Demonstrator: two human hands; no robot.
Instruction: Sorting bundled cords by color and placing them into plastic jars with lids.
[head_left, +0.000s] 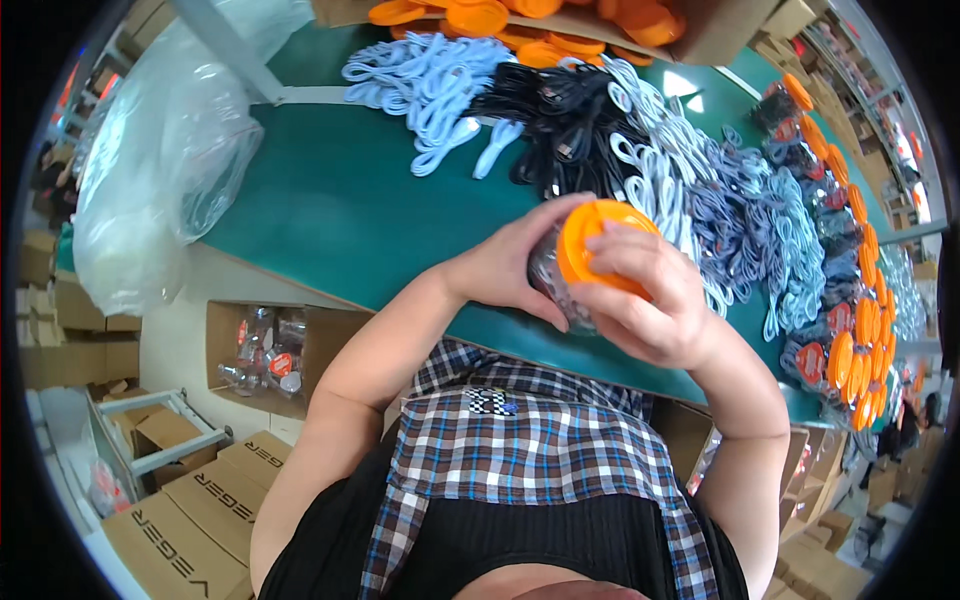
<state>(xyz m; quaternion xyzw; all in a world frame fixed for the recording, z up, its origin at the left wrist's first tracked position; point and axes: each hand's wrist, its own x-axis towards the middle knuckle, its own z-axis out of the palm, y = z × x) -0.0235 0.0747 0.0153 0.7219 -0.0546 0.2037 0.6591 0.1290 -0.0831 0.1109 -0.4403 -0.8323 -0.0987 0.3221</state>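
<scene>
Left hand (500, 265): my fingers curl around the side of the clear jar (545, 268).
Right hand (655, 300): my fingers clasp its orange lid (590, 222) from above.
Jar: near the front edge of the worktop (330, 200), before me.
Black cables (560, 110): toward the far edge.
Lidded jars (865, 345): along the right edge.

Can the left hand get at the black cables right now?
Probably yes, if it releases its hold: the left hand is wrapped around the clear jar, while the black cables lie just beyond on the green tabletop, with nothing visible standing between.
</scene>
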